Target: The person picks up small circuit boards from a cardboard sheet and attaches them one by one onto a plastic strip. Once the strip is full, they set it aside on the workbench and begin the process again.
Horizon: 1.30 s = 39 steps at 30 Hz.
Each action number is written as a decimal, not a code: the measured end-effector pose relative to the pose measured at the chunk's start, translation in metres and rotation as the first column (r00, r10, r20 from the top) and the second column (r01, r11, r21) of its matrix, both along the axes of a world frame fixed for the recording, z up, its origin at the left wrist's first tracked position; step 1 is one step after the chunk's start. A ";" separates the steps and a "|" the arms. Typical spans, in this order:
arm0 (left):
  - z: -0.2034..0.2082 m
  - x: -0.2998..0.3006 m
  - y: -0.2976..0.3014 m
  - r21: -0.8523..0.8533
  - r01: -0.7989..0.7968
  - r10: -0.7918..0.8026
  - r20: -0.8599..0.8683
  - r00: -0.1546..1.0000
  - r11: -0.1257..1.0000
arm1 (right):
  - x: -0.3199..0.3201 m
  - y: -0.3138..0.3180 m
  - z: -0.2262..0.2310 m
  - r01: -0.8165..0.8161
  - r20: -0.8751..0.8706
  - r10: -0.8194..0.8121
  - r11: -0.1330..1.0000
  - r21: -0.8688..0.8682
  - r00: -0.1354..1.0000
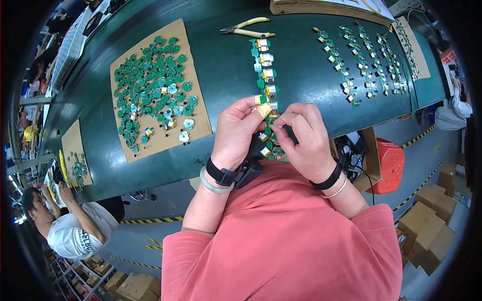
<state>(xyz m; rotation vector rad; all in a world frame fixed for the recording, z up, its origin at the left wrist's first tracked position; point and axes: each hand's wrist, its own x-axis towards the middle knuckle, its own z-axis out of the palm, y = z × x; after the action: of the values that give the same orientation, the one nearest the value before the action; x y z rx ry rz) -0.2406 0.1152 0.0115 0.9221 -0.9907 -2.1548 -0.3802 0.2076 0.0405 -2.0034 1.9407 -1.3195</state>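
A strip of joined green circuit boards (pixel 267 74), each with a small silver-and-yellow part, runs down the dark green table toward my body. My left hand (pixel 236 125) is closed on the strip's lower half, thumb and index finger wrapped in pale yellow covers. Close by on the strip's right side, my right hand (pixel 305 135) has thumb and index finger pinched together over the boards. Whatever lies between those fingertips is too small to make out. The strip's near end shows between my wrists, partly hidden by my hands.
Yellow-handled cutting pliers (pixel 248 27) lie beyond the strip. Left, a cardboard sheet (pixel 198 113) carries many small round green boards. Several more board strips (pixel 338 65) lie to the right. A red stool (pixel 390 165) stands below the table's right edge. A co-worker (pixel 75 226) sits at far left.
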 end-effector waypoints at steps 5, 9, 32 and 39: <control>0.002 0.002 -0.004 0.017 -0.019 0.020 -0.039 0.999 1.000 | 0.004 0.005 0.012 -0.107 -0.021 0.108 0.994 0.025 0.994; 0.005 0.006 -0.006 0.046 -0.029 0.033 -0.085 0.996 0.999 | 0.005 0.006 0.012 -0.175 -0.079 0.171 0.984 -0.042 0.982; 0.014 0.009 0.003 0.020 0.043 -0.040 -0.124 0.991 0.999 | -0.013 -0.018 -0.004 -0.326 0.939 -0.072 0.927 0.187 0.336; 0.008 0.006 0.009 0.020 0.130 -0.123 -0.207 0.971 0.991 | -0.020 -0.019 0.001 -0.330 0.961 -0.082 0.928 0.170 0.265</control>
<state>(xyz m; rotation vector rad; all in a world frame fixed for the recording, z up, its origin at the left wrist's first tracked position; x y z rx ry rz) -0.2347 0.1246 0.0194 0.6500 -0.9356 -2.3244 -0.4001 0.1885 0.0415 -0.6941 1.1688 -1.4515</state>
